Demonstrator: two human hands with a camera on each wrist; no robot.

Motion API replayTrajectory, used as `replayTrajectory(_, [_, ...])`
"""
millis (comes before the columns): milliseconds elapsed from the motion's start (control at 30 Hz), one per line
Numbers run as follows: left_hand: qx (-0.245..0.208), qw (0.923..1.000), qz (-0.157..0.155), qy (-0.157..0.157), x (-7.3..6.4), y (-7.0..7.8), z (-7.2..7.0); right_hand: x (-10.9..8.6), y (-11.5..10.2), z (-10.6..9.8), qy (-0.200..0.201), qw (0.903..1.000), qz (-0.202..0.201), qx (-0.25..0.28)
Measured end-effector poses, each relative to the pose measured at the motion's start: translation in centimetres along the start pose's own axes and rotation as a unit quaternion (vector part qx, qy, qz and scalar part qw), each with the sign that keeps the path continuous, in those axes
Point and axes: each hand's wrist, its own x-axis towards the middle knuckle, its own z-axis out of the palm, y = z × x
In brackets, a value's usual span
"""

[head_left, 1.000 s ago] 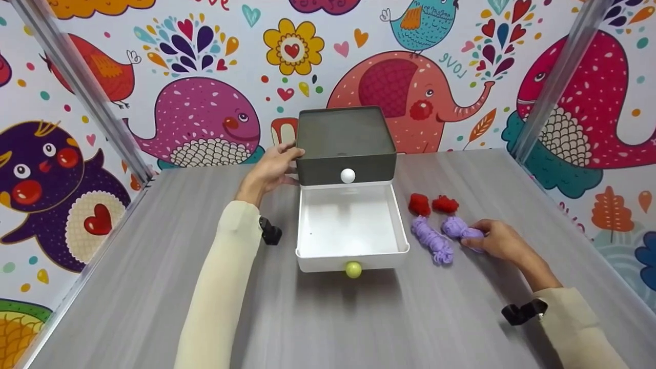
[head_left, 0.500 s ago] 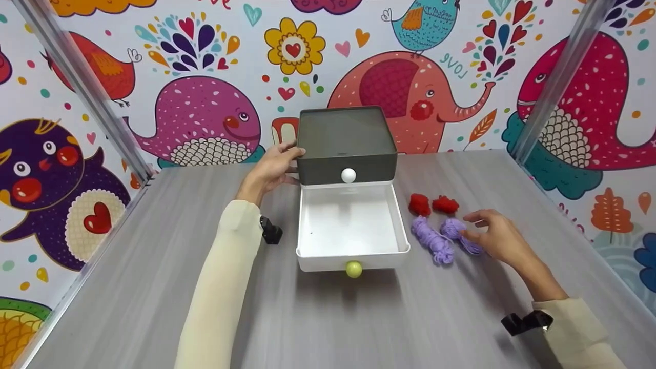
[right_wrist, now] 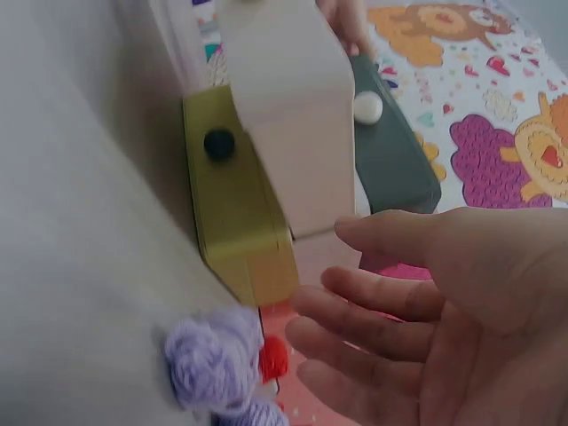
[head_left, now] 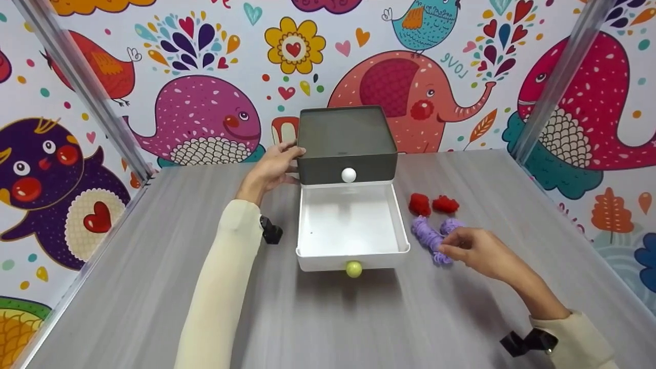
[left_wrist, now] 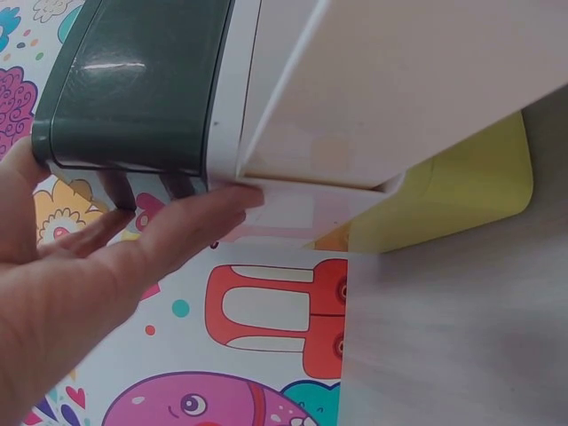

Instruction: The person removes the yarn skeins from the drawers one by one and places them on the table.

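My left hand (head_left: 274, 166) lies against the left side of a small drawer box (head_left: 343, 132), a finger at its top front corner. Its dark green top section has a white knob (head_left: 348, 175). Below, a white drawer (head_left: 328, 225) with a yellow-green knob (head_left: 354, 269) is pulled out toward me. My right hand (head_left: 479, 251) hovers by two lilac yarn skeins, thumb and fingertips over the lower end of the left skein (head_left: 426, 233). It partly hides the right skein (head_left: 451, 225). In the right wrist view its loosely bent fingers (right_wrist: 359, 319) hold nothing.
Two red yarn bundles, one left (head_left: 419, 204) and one right (head_left: 446, 204), lie behind the skeins, right of the drawer. A yellow lower section (right_wrist: 240, 200) with a black knob (right_wrist: 219, 145) sits under the white drawer. Patterned walls and metal posts (head_left: 558, 77) surround the grey table (head_left: 205, 215).
My right hand has let go of the right lilac skein, lifted, and moved left to the left skein. My left hand and the drawer box stay in place.
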Motion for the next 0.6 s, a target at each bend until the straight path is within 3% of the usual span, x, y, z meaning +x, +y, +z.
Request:
replayTrajectory(200, [-0.003, 1.0000, 0.005, -0.004, 0.0, -0.1, 0.0, -0.4, -0.4, 0.9, -0.045, 0.9983, -0.002, 0.037])
replayTrajectory(600, [-0.005, 1.0000, 0.007, -0.004, 0.1, -0.1, 0.0, -0.5, -0.9, 4.2, -0.077, 0.9942, -0.047, 0.059])
